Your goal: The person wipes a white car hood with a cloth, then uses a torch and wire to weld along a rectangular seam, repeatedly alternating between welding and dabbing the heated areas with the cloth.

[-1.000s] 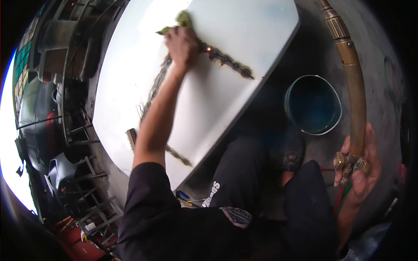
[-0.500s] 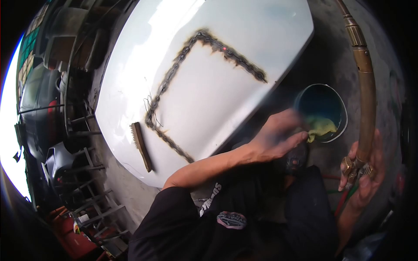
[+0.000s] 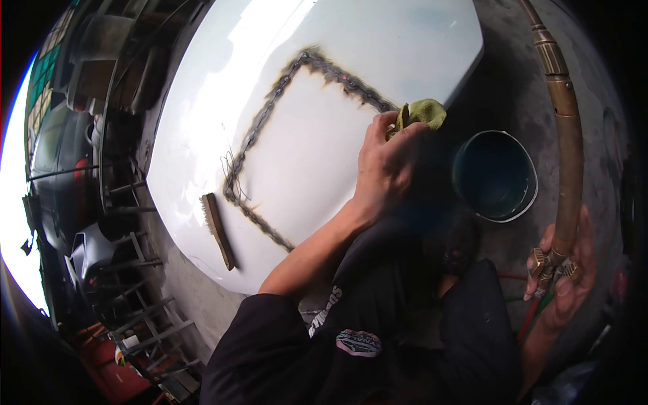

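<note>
My left hand [image 3: 386, 158] grips a damp-looking yellow-green cloth [image 3: 424, 116]. The cloth meets the right end of a dark, scorched weld seam [image 3: 270, 102] on a white car panel [image 3: 307, 145]. That seam runs as a three-sided outline over the panel. Out to the right, my right hand [image 3: 570, 270] is wrapped around the valve end of a brass gas torch [image 3: 568, 148], which points up and away from me. Beneath its valves hang a red and a green hose [image 3: 536, 307]. A dark bucket [image 3: 495, 177] of bluish liquid stands between the panel and the torch.
A wooden-handled wire brush [image 3: 219, 231] lies on the panel's near left part. Thin loose wire [image 3: 231, 169] rests across the seam. Metal racks [image 3: 145, 317] and a dark car [image 3: 57, 169] stand to the left. My shoe [image 3: 461, 246] is just below the bucket.
My left hand has lifted the cloth out of the bucket and carried it up and left to the seam's right end. The right hand and torch have stayed nearly still.
</note>
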`<state>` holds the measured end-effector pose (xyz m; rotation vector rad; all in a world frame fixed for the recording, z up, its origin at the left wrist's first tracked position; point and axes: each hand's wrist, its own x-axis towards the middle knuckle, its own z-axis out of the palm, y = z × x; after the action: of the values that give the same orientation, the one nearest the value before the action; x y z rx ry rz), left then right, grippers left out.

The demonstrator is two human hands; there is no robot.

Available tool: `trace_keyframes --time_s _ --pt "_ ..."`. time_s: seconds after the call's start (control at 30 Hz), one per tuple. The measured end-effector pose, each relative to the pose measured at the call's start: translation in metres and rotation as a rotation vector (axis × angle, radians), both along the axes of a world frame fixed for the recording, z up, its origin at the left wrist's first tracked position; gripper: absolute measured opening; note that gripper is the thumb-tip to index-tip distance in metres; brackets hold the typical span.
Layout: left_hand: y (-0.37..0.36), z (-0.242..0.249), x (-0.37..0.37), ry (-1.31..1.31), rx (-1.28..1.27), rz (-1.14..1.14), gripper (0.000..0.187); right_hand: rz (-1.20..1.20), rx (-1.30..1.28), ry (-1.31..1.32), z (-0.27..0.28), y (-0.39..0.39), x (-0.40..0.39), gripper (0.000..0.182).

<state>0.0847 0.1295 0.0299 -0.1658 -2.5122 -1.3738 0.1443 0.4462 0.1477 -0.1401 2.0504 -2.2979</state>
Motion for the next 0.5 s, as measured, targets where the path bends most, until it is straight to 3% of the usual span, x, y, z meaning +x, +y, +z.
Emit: trace_keyframes --time_s 0.03,0.17,0.3,0.37,0.43,0.5 --pt "0.002 0.004 -0.001 0.039 -0.153 0.034 0.027 0.002 -0.005 -0.004 0.001 0.0 0.0 0.095" --pt "0.011 -0.012 -0.007 0.054 -0.325 0.059 0.027 0.018 -0.008 -0.017 0.006 -0.001 -0.002 0.095" --pt "-0.034 -0.065 -0.037 0.224 -0.755 -0.181 0.041 -0.006 0.009 -0.024 0.008 0.0 -0.003 0.097" --pt "-0.088 -0.056 -0.079 0.308 -0.727 -0.039 0.039 -0.032 0.018 -0.036 0.011 0.002 0.001 0.1" --pt "-0.157 -0.032 -0.135 0.067 -0.931 0.273 0.023 -0.02 0.018 -0.005 0.003 0.011 0.007 0.096" --pt "-0.223 -0.01 -0.176 -0.072 -0.924 0.456 0.031 -0.007 0.011 0.039 0.001 0.013 0.01 0.092"
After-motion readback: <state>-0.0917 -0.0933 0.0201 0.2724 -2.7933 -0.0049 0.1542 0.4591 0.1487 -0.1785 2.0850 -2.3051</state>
